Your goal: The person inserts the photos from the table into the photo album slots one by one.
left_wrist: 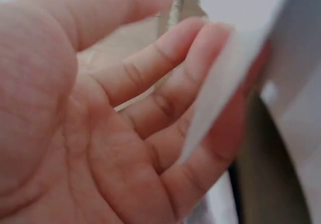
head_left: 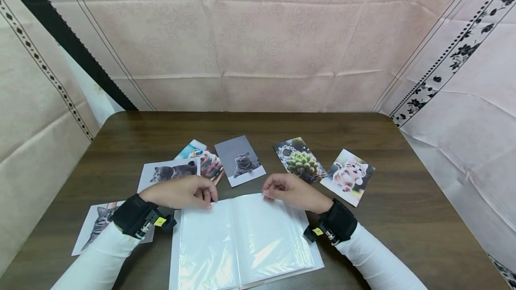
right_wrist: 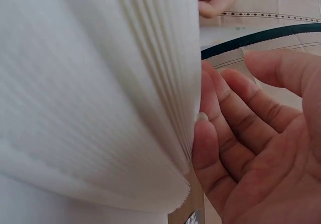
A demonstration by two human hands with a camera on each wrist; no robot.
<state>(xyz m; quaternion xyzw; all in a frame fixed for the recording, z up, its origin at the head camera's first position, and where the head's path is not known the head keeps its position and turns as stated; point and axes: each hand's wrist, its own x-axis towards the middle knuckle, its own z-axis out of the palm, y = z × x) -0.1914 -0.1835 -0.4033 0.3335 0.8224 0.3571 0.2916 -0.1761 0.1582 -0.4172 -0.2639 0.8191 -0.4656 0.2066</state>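
A photo album (head_left: 207, 245) with clear sleeves lies open at the table's front. At its top edge, toward the left page, is my left hand (head_left: 193, 194), fingers loosely bent and fingertips right at the sleeve. In the left wrist view, a white page corner (left_wrist: 215, 93) crosses in front of some of those fingers (left_wrist: 150, 108). My right hand (head_left: 296, 191) is over the album's upper right page, its fingers bent. The right wrist view shows its fingertips against the edge of the fanned pages (right_wrist: 150, 83), with the thumb (right_wrist: 281, 68) held apart.
Behind the album lie photo cards: a grey kitten (head_left: 242, 162), a succulent (head_left: 302, 162) and two piglets (head_left: 350, 176). To the left are a two-cat card (head_left: 173, 171) overlapping a colourful card (head_left: 207, 160), and a striped-cat card (head_left: 96, 227) partly under the left wrist. Patterned cloth (head_left: 258, 48) hangs behind the table.
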